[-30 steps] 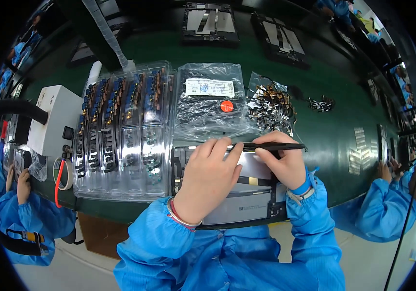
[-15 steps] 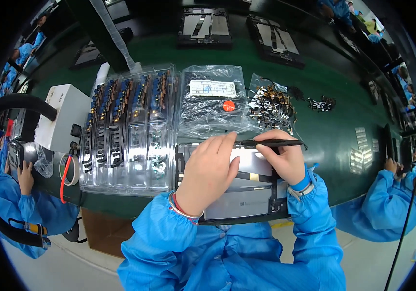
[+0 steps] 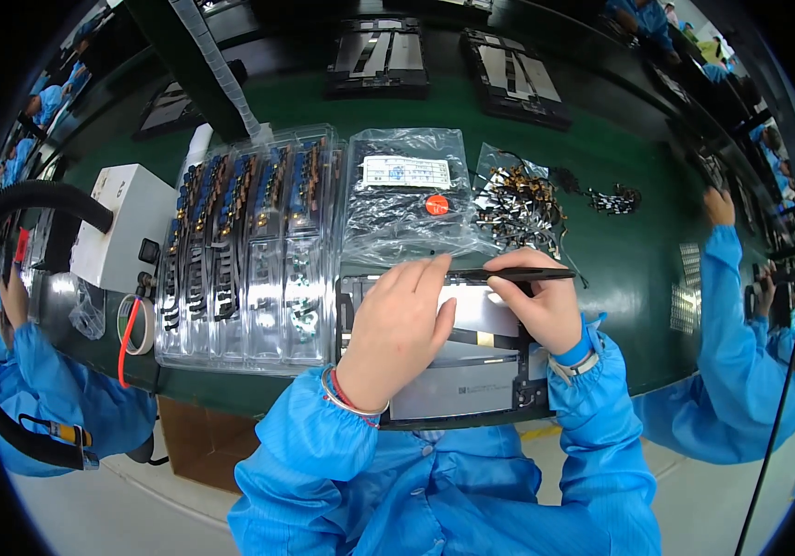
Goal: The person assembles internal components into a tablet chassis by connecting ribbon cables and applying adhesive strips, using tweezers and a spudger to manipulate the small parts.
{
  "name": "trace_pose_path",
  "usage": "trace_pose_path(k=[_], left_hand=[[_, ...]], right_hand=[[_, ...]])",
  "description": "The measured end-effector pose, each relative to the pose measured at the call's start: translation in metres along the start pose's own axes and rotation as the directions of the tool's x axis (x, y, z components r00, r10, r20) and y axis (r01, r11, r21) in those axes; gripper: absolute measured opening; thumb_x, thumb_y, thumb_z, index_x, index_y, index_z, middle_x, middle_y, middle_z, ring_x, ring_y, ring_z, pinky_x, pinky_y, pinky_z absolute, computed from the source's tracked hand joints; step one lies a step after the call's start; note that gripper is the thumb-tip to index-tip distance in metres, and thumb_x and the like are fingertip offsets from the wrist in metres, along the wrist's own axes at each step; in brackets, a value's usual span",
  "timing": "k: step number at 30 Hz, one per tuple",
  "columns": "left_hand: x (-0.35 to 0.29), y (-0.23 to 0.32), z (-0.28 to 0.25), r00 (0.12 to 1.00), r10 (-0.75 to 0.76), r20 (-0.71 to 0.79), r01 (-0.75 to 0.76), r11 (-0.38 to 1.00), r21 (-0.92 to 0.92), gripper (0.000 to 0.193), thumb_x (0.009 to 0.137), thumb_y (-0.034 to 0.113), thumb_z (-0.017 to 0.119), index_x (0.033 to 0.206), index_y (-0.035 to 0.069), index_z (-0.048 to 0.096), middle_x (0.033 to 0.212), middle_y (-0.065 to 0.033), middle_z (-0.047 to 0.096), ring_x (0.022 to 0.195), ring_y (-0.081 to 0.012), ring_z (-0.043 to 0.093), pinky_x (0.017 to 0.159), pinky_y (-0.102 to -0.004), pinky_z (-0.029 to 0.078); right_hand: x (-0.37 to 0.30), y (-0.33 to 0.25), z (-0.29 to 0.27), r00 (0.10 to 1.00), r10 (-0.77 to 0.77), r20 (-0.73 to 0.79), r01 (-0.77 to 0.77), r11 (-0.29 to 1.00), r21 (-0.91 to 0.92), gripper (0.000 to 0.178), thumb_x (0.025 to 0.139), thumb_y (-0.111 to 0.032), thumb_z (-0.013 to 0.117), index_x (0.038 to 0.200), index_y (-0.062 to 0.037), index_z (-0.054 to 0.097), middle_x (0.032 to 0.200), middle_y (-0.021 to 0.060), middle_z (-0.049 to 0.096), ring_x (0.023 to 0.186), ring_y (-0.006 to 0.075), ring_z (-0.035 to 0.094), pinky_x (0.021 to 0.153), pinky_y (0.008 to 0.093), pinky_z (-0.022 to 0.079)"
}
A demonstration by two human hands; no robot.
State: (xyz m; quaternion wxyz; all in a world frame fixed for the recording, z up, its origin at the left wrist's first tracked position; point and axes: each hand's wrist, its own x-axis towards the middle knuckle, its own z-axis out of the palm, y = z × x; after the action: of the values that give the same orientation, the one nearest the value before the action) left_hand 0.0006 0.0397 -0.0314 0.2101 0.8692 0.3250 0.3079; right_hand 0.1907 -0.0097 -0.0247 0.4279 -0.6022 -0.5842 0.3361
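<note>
An opened tablet (image 3: 460, 390) lies in front of me, its grey battery and dark inner frame showing. My left hand (image 3: 399, 322) rests over its left part. The fingers of that hand are stretched toward the tablet's far edge, with the thumb apart; what lies under the fingertips is hidden. My right hand (image 3: 546, 304) grips black tweezers (image 3: 546, 274), held almost level along the far edge. The tweezers' tip is by my left fingertips, and I cannot tell whether it touches anything.
Left of the tablet stands a clear plastic tray (image 3: 247, 255) of small flex-cable parts. Beyond it lie a clear bag (image 3: 404, 190) and a pile of small cables (image 3: 520, 208). A white box (image 3: 124, 222) with a black hose stands left. More opened tablets (image 3: 377, 57) sit farther off; co-workers flank me.
My hands have hardly moved. The co-worker on the right has stretched an arm forward, and the one on the left has shifted a hand. The far tablets have slid slightly left.
</note>
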Motion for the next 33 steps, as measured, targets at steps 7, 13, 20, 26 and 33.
trace_pose_path(k=[7,13,20,26,33], left_hand=[[-0.001,0.001,0.004,0.996,0.085,0.029,-0.087,0.991,0.102,0.030,0.076,0.010,0.060,0.105,0.002,0.059,0.103,-0.0123,0.057,0.095,-0.0274,0.056,0.079,-0.0360,0.047],[-0.007,0.008,0.009,0.982,0.183,0.037,-0.180,0.876,0.448,0.031,0.074,0.012,0.062,0.104,0.003,0.060,0.105,-0.0085,0.058,0.096,-0.0224,0.057,0.075,-0.0313,0.050],[-0.005,0.008,0.008,0.996,0.085,-0.017,-0.077,0.957,0.281,0.026,0.076,0.012,0.061,0.099,0.000,0.062,0.104,-0.0116,0.062,0.099,-0.0249,0.059,0.081,-0.0313,0.050],[-0.010,0.012,-0.004,1.000,0.029,0.001,-0.028,0.958,0.285,0.028,0.077,0.012,0.061,0.102,0.000,0.061,0.109,-0.0132,0.059,0.101,-0.0257,0.058,0.083,-0.0315,0.049],[-0.052,0.039,-0.095,1.000,-0.004,-0.014,0.008,0.963,0.268,0.044,0.066,0.010,0.071,0.108,0.007,0.057,0.108,-0.0080,0.059,0.095,-0.0252,0.059,0.078,-0.0339,0.050]], right_hand=[[0.002,-0.004,0.000,0.991,-0.130,0.000,0.129,0.979,-0.156,0.015,0.077,-0.002,0.063,0.092,-0.0005,0.062,0.085,0.0076,0.059,0.076,0.0134,0.056,0.066,0.0244,0.045],[-0.001,0.004,0.001,0.996,-0.040,-0.073,0.044,0.998,0.050,0.015,0.076,-0.004,0.064,0.091,-0.0017,0.063,0.081,0.0076,0.059,0.072,0.0148,0.057,0.063,0.0249,0.045],[0.003,0.003,0.000,0.991,-0.127,-0.041,0.125,0.991,-0.044,0.015,0.076,-0.004,0.065,0.091,-0.0015,0.064,0.080,0.0075,0.059,0.072,0.0147,0.057,0.063,0.0251,0.045],[0.003,0.000,0.006,0.997,-0.053,-0.062,0.054,0.998,0.018,0.013,0.076,-0.004,0.065,0.089,-0.0025,0.064,0.077,0.0064,0.058,0.071,0.0141,0.055,0.062,0.0254,0.043],[-0.034,-0.021,-0.033,0.960,-0.261,-0.098,0.276,0.939,0.205,0.006,0.084,0.000,0.047,0.089,0.0006,0.050,0.090,0.0099,0.053,0.082,0.0146,0.049,0.074,0.0269,0.039]])
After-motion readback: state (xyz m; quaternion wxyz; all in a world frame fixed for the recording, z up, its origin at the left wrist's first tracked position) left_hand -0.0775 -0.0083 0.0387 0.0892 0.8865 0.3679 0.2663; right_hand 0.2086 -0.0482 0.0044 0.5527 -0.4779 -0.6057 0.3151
